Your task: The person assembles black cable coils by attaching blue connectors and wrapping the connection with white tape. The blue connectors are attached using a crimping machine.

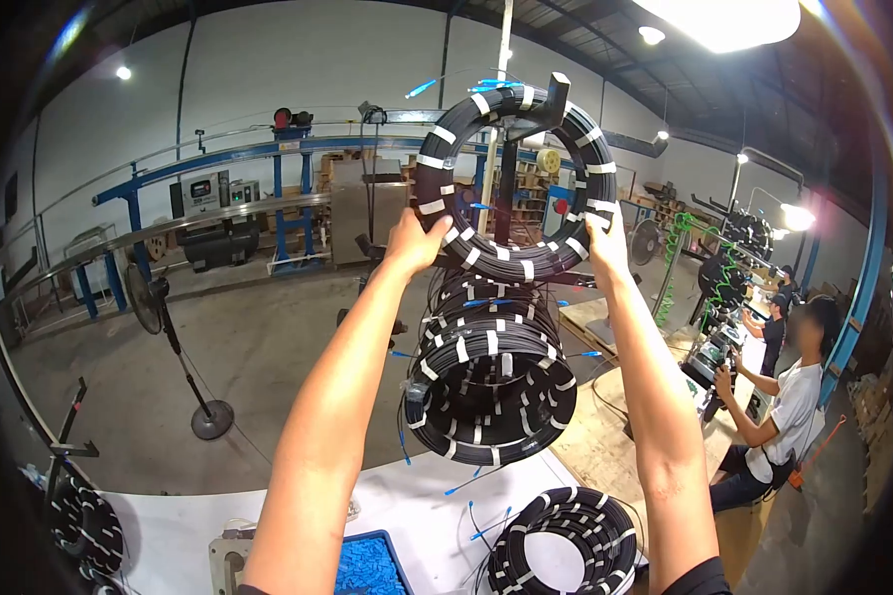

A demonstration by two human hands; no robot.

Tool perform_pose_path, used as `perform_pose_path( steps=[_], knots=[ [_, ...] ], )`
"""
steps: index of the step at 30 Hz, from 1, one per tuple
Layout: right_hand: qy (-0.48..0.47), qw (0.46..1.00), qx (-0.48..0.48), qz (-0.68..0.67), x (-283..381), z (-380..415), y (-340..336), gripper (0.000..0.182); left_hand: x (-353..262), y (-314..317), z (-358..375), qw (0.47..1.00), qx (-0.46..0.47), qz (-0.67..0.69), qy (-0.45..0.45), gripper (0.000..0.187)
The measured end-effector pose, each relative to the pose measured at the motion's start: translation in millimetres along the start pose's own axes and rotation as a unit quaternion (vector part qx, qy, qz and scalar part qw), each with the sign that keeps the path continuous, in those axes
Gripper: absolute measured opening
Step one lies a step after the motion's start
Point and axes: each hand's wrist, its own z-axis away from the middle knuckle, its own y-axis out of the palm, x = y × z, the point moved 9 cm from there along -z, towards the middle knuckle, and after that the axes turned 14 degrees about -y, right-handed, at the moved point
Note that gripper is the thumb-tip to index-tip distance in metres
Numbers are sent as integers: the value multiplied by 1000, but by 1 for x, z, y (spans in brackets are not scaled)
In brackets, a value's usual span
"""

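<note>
Left hand (pixel 420 241) and right hand (pixel 605 243) grip opposite edges of the coil (pixel 471 248), high around the hook (pixel 556 104); other coils (pixel 486 342) crowd below. Open floor (pixel 298 347) lies left, beyond the bench's far edge (pixel 198 495).

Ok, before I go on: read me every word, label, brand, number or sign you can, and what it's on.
No text can be read.
Raised black coil: its white bands show no lettering I can make out.
Grey machine at left: any panel markings are too small.
Blue frame: its small pale patch is too blurred.
</note>
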Motion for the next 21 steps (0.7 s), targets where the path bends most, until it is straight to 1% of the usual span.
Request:
perform_pose_path(
  steps=[1, 2, 4, 5, 6, 8, 10, 12, 14, 16, 18, 20, 21],
  knots=[
    [49, 998, 22, 26, -5, 3, -1, 69, 8, 1, 2, 999, 18, -29, -2, 63],
    [53, 998, 24, 25, -2, 8, -4, 69, 18, 2, 6, 998, 37, -58, -5, 59],
    [154, 987, 56, -7, 5, 38, -4, 62, 36, 1, 25, 992, 122, -33, -24, 49],
    [147, 988, 47, -11, 16, 53, -5, 55, 43, -3, 39, 989, 144, -27, -17, 43],
    [151, 987, 50, -14, 17, 67, -3, 55, 53, -7, 57, 984, 179, -12, -19, 39],
    [137, 990, -32, -30, 19, 101, -15, 49, 74, -22, 101, 963, 259, 49, -53, 35],
    [128, 983, 3, -133, 63, 157, -5, 39, 91, -50, 158, 947, 280, 135, -86, 31],
    [154, 968, 104, -171, 105, 229, 11, 30, 128, -78, 221, 930, 271, 207, -134, 28],
    [181, 933, 188, -250, 136, 318, 32, 24, 170, -105, 293, 909, 265, 287, -147, 25],
    [277, 879, 273, -277, 140, 430, 52, 22, 233, -129, 373, 899, 245, 298, -206, 23],
    [390, 816, 317, -285, 156, 546, 71, 22, 269, -157, 468, 852, 247, 359, -292, 26],
    [476, 746, 368, -286, 172, 662, 78, 23, 323, -177, 572, 803, 247, 347, -417, 29],
    [524, 718, 375, -264, 182, 714, 76, 24, 339, -190, 621, 783, 246, 334, -463, 31]
  ],
)
